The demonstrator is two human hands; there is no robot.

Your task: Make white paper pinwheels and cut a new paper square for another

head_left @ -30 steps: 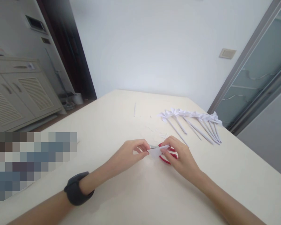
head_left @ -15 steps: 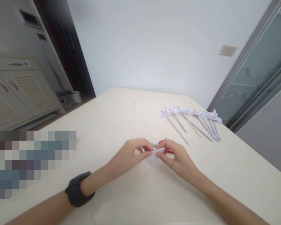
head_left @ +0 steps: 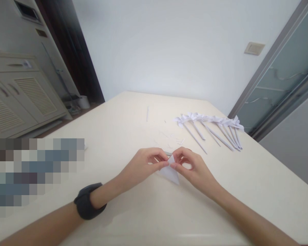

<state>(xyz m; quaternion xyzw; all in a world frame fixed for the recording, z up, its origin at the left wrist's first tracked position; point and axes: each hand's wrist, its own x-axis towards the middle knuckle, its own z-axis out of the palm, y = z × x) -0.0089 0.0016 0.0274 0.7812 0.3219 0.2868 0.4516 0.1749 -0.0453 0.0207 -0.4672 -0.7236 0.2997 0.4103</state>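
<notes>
A small piece of white paper point(head_left: 170, 175) is pinched between both hands above the table, its lower part hanging as a slanted flap. My left hand point(head_left: 146, 163) is closed on its upper left edge, thumb and fingertips together. On the other side my right hand point(head_left: 191, 164) pinches the paper close to its top corner. Scissors point(head_left: 166, 153) lie on the table just behind my hands, mostly covered by them. Thin white paper scraps point(head_left: 173, 138) are scattered beyond the scissors.
Several white paper flowers on rolled stems point(head_left: 210, 119) lie in a row at the back right of the table point(head_left: 128, 212). A thin white paper stick point(head_left: 147, 113) rests farther back. Behind stands a white wall point(head_left: 159, 44); a cabinet point(head_left: 28, 89) is at the left.
The paper has been turned in my fingers, so a corner now points up and the flap hangs lower to the right. The view has tilted slightly, and my hands cover more of the scissors.
</notes>
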